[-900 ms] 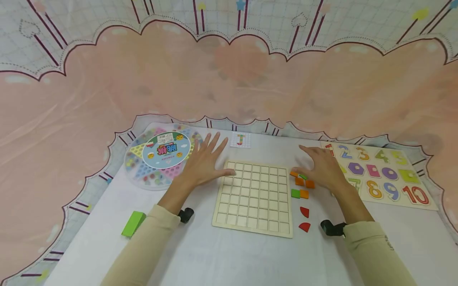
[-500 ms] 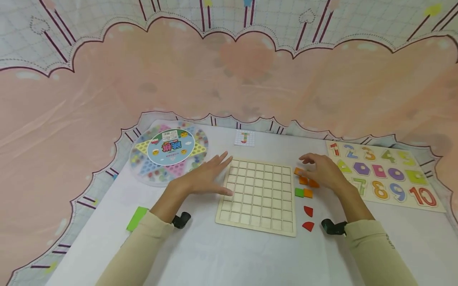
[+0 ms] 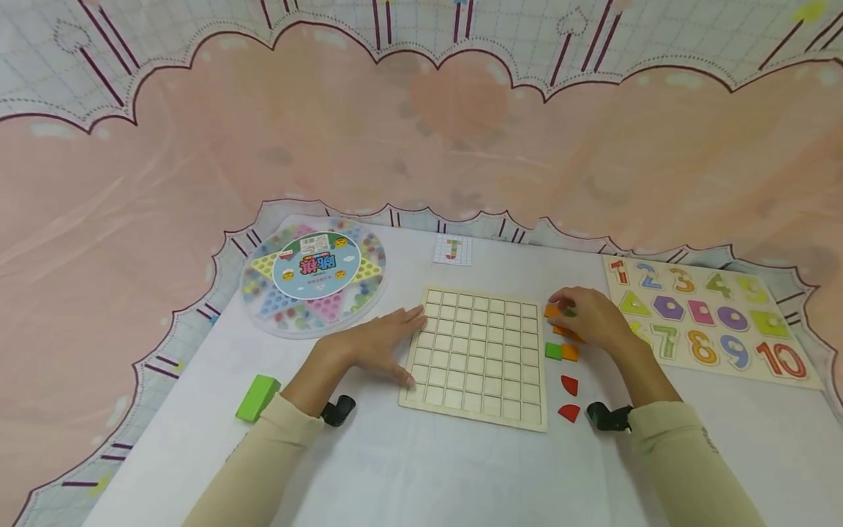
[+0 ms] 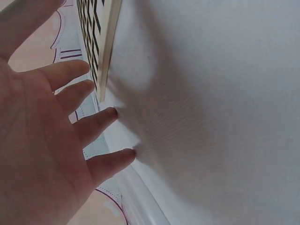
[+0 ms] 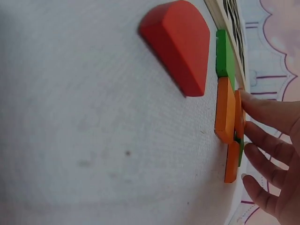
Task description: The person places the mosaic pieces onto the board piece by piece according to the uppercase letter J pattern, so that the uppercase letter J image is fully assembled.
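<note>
Head view: I register a white work surface (image 3: 487, 476), backed by a printed cloth (image 3: 296, 132) with peach cloud shapes in dark scalloped outline. A pale grid pattern with dark strokes occupies the cloth's upper band.

Surface layout: the wooden grid board (image 3: 474, 359) lies flat at centre, between the two hands. Beyond it lies a small printed card (image 3: 452, 249). A round game set (image 3: 316, 271) occupies the far left; a green block (image 3: 257, 399) lies nearer, beside the left sleeve (image 3: 257, 468). At right lies a number board (image 3: 700, 289).

Loose pieces line the grid board's right side: a green square (image 3: 553, 351) beside an orange square (image 3: 570, 353), two red quarter pieces (image 3: 569, 385) nearer the person, and a small orange-and-green group under the right hand (image 3: 586, 315).

Hand states: the left hand (image 3: 378, 340) is spread at the grid board's left edge, fingers apart and gripping nothing; I cannot confirm contact. The right hand's fingers are bent over the group. Right wrist view places the thumb against or just beside an orange piece; I cannot tell whether it is pinched.
</note>
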### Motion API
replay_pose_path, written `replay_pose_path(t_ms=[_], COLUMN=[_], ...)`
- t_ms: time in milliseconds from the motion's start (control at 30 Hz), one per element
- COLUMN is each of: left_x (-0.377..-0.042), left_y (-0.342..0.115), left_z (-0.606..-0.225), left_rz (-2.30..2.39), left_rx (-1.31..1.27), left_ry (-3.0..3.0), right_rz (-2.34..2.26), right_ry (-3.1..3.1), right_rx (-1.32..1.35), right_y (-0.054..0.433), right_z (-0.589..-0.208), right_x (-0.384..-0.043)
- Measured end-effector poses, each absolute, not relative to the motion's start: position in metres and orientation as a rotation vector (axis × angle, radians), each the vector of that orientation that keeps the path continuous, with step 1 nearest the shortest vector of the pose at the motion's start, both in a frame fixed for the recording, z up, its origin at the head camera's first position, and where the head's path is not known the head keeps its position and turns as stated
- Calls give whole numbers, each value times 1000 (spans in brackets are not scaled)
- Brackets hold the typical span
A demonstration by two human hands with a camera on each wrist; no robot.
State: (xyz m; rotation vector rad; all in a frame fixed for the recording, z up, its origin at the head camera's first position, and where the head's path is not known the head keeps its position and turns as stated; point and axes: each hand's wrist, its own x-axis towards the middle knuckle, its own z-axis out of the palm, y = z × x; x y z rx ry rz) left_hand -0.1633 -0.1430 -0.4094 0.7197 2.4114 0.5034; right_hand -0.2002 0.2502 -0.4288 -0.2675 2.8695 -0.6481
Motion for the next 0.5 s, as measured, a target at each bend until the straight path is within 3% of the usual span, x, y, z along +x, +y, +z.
replay_pose_path(t_ms=[500], left_x=[-158], left_y=[-140], left_z=[-414], left_rz=[434], left_rx=[738], left_ry=[2483], right_rz=[-787], right_ry=[2886], right_rx=[-231], right_y=[242], right_z=[-430], right_x=[-201])
